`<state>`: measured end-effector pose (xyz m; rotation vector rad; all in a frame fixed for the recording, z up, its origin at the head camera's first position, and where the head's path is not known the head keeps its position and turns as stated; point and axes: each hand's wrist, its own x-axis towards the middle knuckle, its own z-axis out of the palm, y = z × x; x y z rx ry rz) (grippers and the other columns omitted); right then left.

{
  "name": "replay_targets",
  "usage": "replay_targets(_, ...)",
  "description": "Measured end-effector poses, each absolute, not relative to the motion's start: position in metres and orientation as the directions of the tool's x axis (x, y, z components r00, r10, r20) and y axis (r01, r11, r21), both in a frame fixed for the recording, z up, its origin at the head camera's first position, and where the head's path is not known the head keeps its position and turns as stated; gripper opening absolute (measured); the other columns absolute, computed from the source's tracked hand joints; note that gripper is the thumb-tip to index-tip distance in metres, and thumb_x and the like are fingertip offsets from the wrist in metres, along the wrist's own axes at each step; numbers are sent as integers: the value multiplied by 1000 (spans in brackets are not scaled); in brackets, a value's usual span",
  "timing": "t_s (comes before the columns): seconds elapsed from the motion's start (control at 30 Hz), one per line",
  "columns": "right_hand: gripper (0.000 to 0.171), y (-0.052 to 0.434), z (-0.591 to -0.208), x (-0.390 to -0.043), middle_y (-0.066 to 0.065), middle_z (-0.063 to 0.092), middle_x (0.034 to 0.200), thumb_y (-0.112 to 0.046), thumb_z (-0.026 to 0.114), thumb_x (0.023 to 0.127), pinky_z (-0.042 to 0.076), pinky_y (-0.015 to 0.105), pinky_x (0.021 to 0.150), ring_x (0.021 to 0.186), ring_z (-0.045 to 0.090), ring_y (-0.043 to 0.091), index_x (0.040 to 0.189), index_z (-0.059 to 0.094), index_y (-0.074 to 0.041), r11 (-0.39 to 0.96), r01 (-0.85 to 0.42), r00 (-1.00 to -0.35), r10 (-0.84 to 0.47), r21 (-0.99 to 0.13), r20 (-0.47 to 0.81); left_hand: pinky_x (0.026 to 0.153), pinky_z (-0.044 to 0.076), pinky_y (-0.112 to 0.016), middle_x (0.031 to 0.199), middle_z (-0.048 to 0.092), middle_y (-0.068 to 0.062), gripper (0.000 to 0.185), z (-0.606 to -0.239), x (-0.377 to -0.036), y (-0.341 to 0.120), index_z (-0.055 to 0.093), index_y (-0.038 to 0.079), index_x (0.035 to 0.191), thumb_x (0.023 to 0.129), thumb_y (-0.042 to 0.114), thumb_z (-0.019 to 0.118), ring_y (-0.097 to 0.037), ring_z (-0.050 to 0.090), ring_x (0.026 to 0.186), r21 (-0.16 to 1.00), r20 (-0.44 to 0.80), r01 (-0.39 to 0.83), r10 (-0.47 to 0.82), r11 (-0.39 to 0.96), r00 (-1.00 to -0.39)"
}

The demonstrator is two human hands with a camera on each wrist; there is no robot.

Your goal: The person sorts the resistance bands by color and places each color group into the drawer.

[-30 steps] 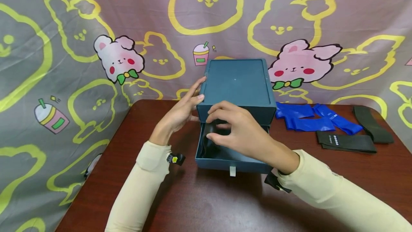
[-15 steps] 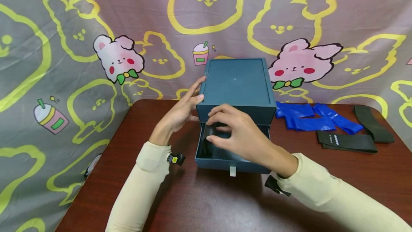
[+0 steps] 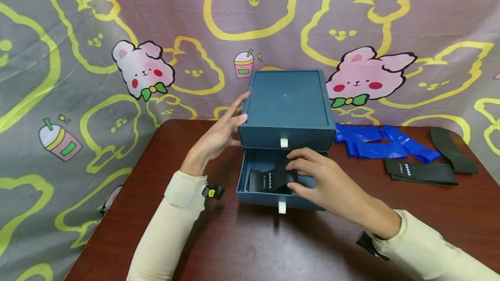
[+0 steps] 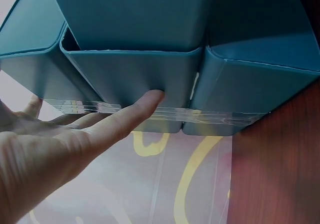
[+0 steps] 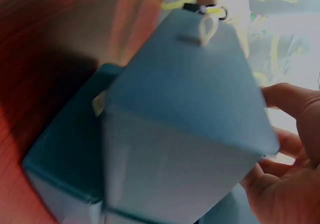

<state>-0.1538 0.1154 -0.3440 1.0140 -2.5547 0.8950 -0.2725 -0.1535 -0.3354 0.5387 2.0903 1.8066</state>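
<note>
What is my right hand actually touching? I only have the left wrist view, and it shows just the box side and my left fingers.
Observer: Your right hand rests on a black band lying in the open lower drawer.
Operator: Is the upper drawer open too?
Observer: No, the upper drawer is closed, with only its white pull tab showing.
Operator: Any more bands around?
Observer: Yes, blue bands and two black bands lie on the table right of the box.
</note>
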Motion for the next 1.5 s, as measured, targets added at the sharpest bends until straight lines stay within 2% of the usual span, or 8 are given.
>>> replay_targets(0.27,29,137,-350,-150,7,63,114,-11,84,76,59,28,69,82,68,14,101,71,-7,636,-669,-741,-524,-385,421,98,35,-75,164,-4,4,56,-335,-271,-153,21,61,145,99,44,48,-50,22,142,988,5,79,476,135,-879)
replay_targets(0.4,32,152,-346,-144,5,64,113,-6,85,72,59,31,68,87,67,15,100,71,-10,646,-680,-719,-495,-347,488,98,35,-75,164,-3,4,56,-335,-271,-154,21,61,145,99,44,49,-50,23,142,988,2,76,472,137,-882)
replay_targets(0.53,38,169,-342,-141,2,63,114,-4,87,69,58,21,72,95,64,15,102,71,-12,669,-668,-718,-464,-325,519,98,35,-75,164,-3,4,56,-335,-271,-155,22,62,145,99,44,49,-50,23,142,988,4,78,471,137,-882)
replay_targets(0.77,49,203,-347,-148,0,65,114,-5,89,63,32,-5,88,102,61,18,108,71,-14,727,-624,-733,-417,-286,538,98,34,-76,164,-3,4,56,-336,-271,-155,22,62,144,99,45,49,-50,20,143,988,5,78,471,135,-882)
replay_targets(0.97,52,242,-362,-158,1,66,112,1,89,60,27,-6,92,104,57,17,107,72,-13,765,-566,-764,-347,-307,545,98,35,-75,164,-3,5,56,-336,-272,-155,21,61,145,99,44,49,-50,21,143,988,7,79,475,132,-880)
replay_targets(1.23,46,310,-389,-173,2,69,106,-4,86,68,28,-2,81,103,36,-27,109,71,-15,837,-416,-854,-224,-356,470,99,33,-76,164,-4,6,56,-337,-272,-156,21,62,145,99,44,48,-49,19,143,988,2,74,475,134,-880)
replay_targets(1.37,39,342,-402,-175,9,67,112,-10,83,76,32,8,74,103,51,-1,112,68,-14,884,-305,-904,-151,-354,400,99,34,-75,164,-4,6,56,-336,-271,-155,21,62,145,99,44,48,-49,20,143,988,4,76,477,132,-879)
replay_targets(1.5,37,366,-417,-177,21,61,119,-12,78,83,44,37,76,103,52,39,117,64,-5,899,-208,-942,-77,-386,328,98,34,-75,164,-3,5,56,-336,-271,-153,22,62,145,99,44,49,-49,20,143,988,3,76,474,134,-880)
